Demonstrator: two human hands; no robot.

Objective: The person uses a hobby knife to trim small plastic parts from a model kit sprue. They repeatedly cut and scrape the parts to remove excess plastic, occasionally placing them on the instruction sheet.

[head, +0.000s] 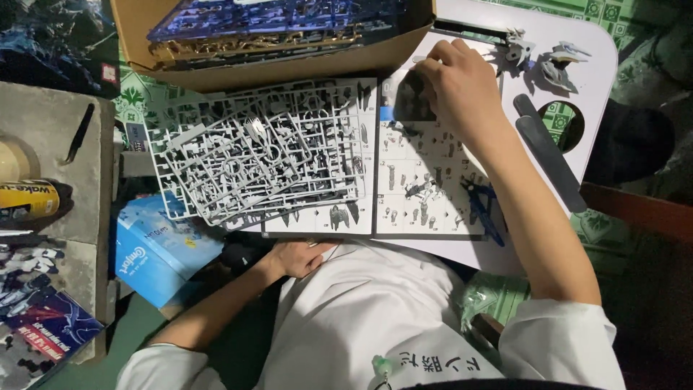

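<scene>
Booklet [419, 180] pages lie open on the white table [599, 65], and the right hand [451, 83] rests at the booklet's top edge, fingers curled on a page corner. Gray part frames [253, 155] sit on the booklet's left page. Blue cutters [480, 202] lie on its right page. The left hand [296, 256] rests below the booklet, loosely curled, holding nothing. This looks like reading the steps; the page needs a gentle lift.

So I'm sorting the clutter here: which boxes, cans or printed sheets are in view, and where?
Cardboard box: top centre, brown, open.
Blue carton: lower left, rectangular.
Can: left edge, yellow and black, lying down.
Instruction booklet: centre, white, open, under the right hand.
</scene>
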